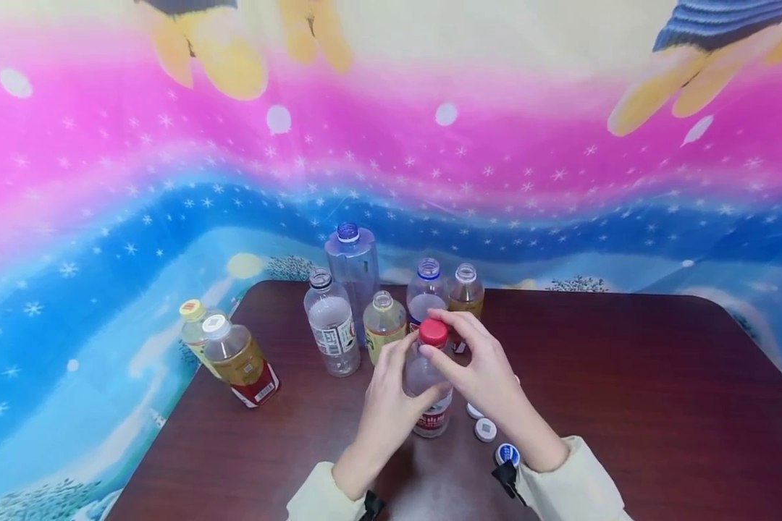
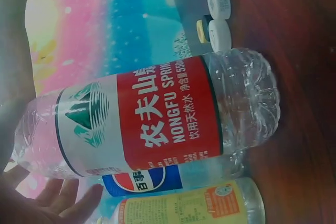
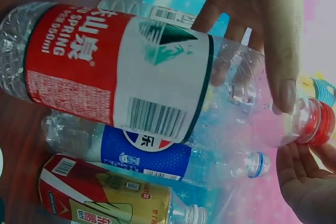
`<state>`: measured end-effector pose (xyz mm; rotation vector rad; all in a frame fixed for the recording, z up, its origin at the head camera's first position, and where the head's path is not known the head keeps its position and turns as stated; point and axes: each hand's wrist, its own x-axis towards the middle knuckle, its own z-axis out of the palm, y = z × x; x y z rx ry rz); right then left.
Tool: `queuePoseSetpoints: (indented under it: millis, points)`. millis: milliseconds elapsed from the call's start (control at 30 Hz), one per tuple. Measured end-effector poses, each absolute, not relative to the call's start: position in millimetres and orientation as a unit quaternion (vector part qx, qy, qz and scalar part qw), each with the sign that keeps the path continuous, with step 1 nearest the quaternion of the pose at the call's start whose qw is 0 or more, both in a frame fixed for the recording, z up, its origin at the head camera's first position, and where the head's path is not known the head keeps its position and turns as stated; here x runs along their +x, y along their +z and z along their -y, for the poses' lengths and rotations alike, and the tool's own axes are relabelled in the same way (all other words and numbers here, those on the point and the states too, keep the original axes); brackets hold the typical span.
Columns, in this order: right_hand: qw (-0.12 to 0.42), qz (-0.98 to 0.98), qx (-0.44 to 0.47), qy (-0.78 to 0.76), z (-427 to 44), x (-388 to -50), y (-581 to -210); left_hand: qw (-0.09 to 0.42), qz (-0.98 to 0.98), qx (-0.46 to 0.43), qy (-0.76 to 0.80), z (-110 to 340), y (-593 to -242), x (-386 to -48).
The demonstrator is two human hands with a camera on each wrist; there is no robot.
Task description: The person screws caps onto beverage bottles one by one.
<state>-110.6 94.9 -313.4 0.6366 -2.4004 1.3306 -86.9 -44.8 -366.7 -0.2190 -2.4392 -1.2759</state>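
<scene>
A clear plastic water bottle with a red and white label stands upright on the table, a red cap on its neck. My left hand holds the bottle around its upper part, thumb on the near side. At the top, my right hand pinches the red cap between thumb and fingers. The right wrist view shows the cap at the neck, with the left thumb across the bottle's shoulder. In the left wrist view the bottle's label faces the camera.
Behind stand several uncapped bottles, among them a tall purple one, one with a yellow label and a gold-labelled one. Two capped bottles, including a white-capped one, stand left. Loose caps, one white, one blue, lie by the right forearm.
</scene>
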Motion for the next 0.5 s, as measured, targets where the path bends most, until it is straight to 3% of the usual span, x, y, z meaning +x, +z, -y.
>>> queuePoseSetpoints:
  millis: [333, 500]
  points:
    - [0.153, 0.854, 0.179, 0.463, -118, -113, -328, 0.229, 0.847, -0.03, -0.478, 65, -365, -82]
    - [0.129, 0.892, 0.146, 0.408, -140, -119, -349, 0.29, 0.83, -0.009, -0.476, 100, -368, -81]
